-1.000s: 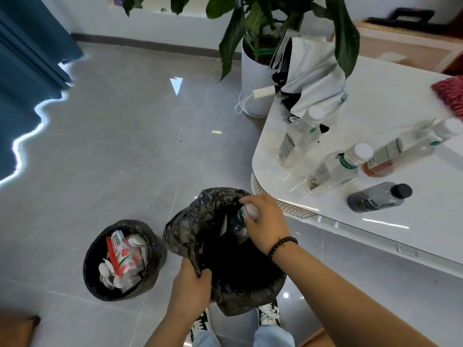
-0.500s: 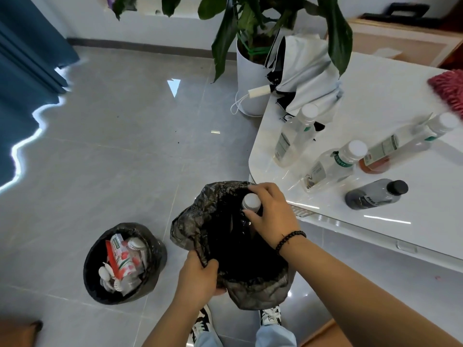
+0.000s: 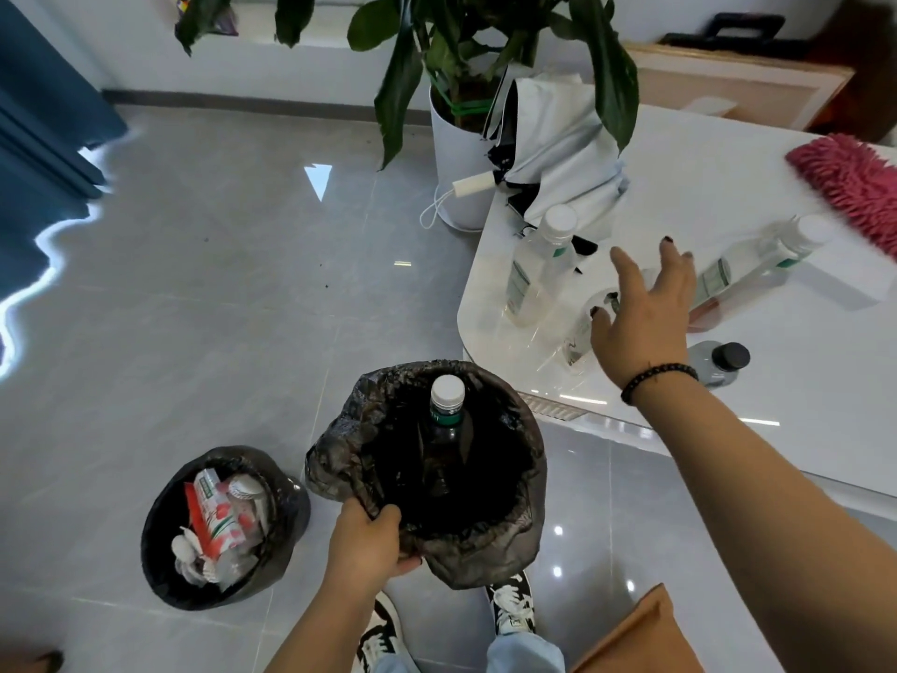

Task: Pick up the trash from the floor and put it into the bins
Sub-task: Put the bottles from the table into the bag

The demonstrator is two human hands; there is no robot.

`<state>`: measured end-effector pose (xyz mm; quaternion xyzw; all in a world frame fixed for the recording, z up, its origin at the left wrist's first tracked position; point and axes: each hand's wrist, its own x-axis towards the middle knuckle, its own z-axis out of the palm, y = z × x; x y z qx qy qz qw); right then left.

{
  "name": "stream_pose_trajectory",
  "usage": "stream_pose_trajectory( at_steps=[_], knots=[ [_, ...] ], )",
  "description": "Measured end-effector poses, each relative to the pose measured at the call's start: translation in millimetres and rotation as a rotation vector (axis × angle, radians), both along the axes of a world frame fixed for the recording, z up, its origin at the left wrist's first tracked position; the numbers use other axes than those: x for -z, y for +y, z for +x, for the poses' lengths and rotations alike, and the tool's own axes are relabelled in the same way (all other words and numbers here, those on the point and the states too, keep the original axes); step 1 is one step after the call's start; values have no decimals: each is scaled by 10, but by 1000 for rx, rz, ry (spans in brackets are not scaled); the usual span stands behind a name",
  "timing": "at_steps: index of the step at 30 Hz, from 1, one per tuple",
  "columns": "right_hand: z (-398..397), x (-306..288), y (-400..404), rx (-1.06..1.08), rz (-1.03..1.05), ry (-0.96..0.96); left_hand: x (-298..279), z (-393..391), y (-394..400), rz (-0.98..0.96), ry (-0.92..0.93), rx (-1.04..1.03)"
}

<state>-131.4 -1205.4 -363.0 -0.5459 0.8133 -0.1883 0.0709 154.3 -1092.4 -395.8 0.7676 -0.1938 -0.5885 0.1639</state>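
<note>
My left hand (image 3: 365, 541) grips the near rim of a bin lined with a black bag (image 3: 514, 536), held off the floor in front of me. A plastic bottle with a white cap (image 3: 446, 420) stands upright inside it. My right hand (image 3: 640, 313) is open with spread fingers, hovering above the white table (image 3: 704, 410) over a clear bottle (image 3: 582, 332) lying there. Other bottles lie around it: one at the left (image 3: 539, 264), one at the right (image 3: 757, 264), and a dark-capped one (image 3: 718, 361).
A second black-lined bin (image 3: 165, 565) stands on the grey floor at the left, holding a red carton and wrappers. A potted plant (image 3: 456, 138), a folded white umbrella (image 3: 558, 138) and a pink duster (image 3: 849, 187) sit around the table. My shoes (image 3: 509, 604) are below the held bin.
My right hand let go of the white-capped bottle in the held bin and rose to the right over the table, opening. The left hand still holds the bin's rim.
</note>
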Motion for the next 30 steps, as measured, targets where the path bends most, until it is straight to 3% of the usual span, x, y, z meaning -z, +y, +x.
stream_pose_trajectory(
  at_steps=[3,10,15,21,25,30],
  knots=[
    [-96,51,-12,-12,70,-36,26,1,18,22,0,-30],
    [41,10,279,-212,-169,-49,115,17,53,27,-23,-55],
    [362,-367,575,-287,-226,-161,247,108,80,20,-53,-59],
    [623,-927,871,-394,-299,-159,276,216,75,-30,-108,-22],
    [735,-967,912,-376,-292,-385,229,293,76,-71,-134,27],
    [1004,-735,949,-404,-106,-580,175,344,73,-93,-130,38]
  ],
)
